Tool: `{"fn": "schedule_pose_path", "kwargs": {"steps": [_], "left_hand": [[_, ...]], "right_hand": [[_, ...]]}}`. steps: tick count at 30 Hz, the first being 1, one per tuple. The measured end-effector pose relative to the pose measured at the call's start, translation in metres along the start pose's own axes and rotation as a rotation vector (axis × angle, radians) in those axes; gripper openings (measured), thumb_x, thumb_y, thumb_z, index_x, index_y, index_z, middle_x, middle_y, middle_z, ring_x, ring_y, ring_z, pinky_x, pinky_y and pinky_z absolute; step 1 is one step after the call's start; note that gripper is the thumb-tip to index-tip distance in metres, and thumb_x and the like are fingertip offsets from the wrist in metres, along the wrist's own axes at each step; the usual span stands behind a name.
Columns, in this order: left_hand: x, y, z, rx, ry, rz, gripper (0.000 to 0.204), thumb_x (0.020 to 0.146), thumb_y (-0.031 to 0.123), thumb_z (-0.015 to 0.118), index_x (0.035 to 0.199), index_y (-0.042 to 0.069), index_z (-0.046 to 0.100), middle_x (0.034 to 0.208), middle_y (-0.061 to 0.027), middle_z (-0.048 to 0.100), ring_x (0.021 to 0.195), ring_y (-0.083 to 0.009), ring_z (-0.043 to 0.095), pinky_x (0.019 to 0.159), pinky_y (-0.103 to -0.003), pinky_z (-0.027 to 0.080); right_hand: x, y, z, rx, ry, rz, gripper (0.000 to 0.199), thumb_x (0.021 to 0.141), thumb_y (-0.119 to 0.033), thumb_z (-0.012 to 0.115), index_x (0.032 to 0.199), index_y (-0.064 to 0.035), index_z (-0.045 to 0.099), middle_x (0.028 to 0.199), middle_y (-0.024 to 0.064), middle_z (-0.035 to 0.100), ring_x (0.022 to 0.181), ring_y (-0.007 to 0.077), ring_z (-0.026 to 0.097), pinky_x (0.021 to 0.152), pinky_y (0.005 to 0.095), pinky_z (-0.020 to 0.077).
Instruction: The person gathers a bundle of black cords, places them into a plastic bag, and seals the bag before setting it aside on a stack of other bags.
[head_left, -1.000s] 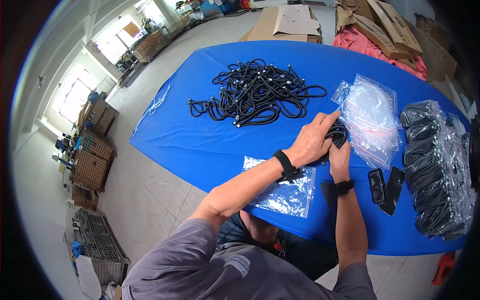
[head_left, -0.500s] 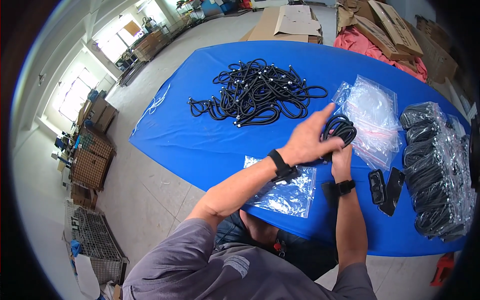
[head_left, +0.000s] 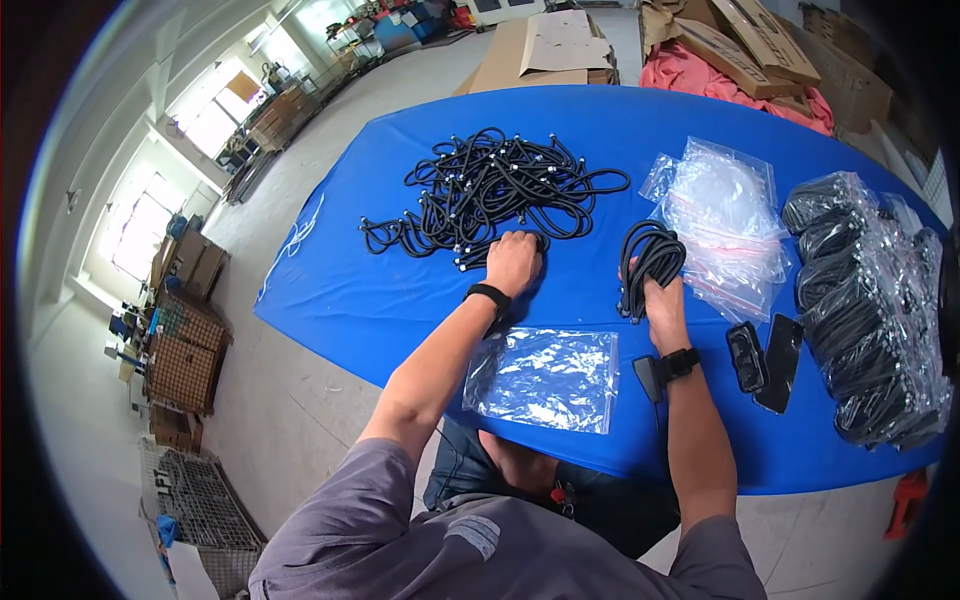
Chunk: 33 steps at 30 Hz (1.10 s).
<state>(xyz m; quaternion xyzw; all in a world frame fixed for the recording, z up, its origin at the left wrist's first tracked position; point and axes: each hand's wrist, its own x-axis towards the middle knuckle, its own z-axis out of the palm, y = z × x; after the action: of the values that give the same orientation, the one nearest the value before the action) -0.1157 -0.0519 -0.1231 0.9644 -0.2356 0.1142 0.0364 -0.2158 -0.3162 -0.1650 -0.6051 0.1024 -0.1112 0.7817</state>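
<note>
**Right hand holds coiled cable, left hand on the loose pile**

Left hand (head_left: 513, 262): centre of frame, palm down on the near edge of the tangled pile of black cables (head_left: 490, 190), fingers curled onto the strands. Can't tell if they've actually pinched one.

Right hand (head_left: 662, 297): right of centre, fingers closed around a coiled black cable (head_left: 648, 262), the loop standing up above the fist.

Blue table (head_left: 400, 290) carries everything. Empty clear bag (head_left: 545, 378) lies flat at lower centre, between the two forearms, near the table's front edge. Stack of clear bags (head_left: 725, 225) just right of the coil, upper right. Bagged cable bundles (head_left: 870, 300) heaped at far right. Two small black objects (head_left: 765, 352) between the right wrist and that heap; can't tell what they are.

Cardboard boxes (head_left: 545, 45) on the floor beyond the table, top of frame.
</note>
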Motion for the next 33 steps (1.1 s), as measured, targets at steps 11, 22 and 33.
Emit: {"fn": "schedule_pose_path", "kwargs": {"steps": [11, 22, 33], "left_hand": [[-0.02, -0.014, -0.015, -0.053, -0.019, 0.147, 0.027, 0.08, 0.015, 0.064, 0.102, 0.0, 0.059, 0.092, -0.0192, 0.067, 0.09, -0.0412, 0.066, 0.08, -0.05, 0.055], [-0.001, 0.039, -0.092, -0.787, 0.146, -0.124, 0.047, 0.081, 0.008, 0.072, 0.125, 0.004, 0.057, 0.093, -0.0152, 0.07, 0.084, -0.0273, 0.069, 0.076, -0.039, 0.055], [0.001, 0.08, -0.133, -1.577, -0.03, -0.087, 0.055, 0.088, -0.004, 0.072, 0.138, -0.003, 0.051, 0.107, -0.005, 0.069, 0.098, -0.0122, 0.065, 0.091, -0.028, 0.053]], "right_hand": [[-0.013, -0.022, 0.014, 0.082, 0.002, 0.05, 0.008, 0.099, -0.011, 0.064, 0.1, -0.0036, 0.065, 0.087, -0.0032, 0.062, 0.079, 0.0068, 0.053, 0.071, 0.0283, 0.0461], [-0.018, -0.027, 0.011, -0.048, -0.027, 0.016, 0.004, 0.095, -0.006, 0.067, 0.097, -0.0022, 0.065, 0.085, -0.0031, 0.061, 0.078, 0.0085, 0.051, 0.07, 0.0291, 0.0458], [-0.033, -0.048, 0.016, -0.067, -0.205, -0.09, 0.007, 0.093, -0.002, 0.065, 0.099, 0.0017, 0.067, 0.089, -0.0013, 0.066, 0.081, 0.0065, 0.055, 0.069, 0.0265, 0.0495]]}}
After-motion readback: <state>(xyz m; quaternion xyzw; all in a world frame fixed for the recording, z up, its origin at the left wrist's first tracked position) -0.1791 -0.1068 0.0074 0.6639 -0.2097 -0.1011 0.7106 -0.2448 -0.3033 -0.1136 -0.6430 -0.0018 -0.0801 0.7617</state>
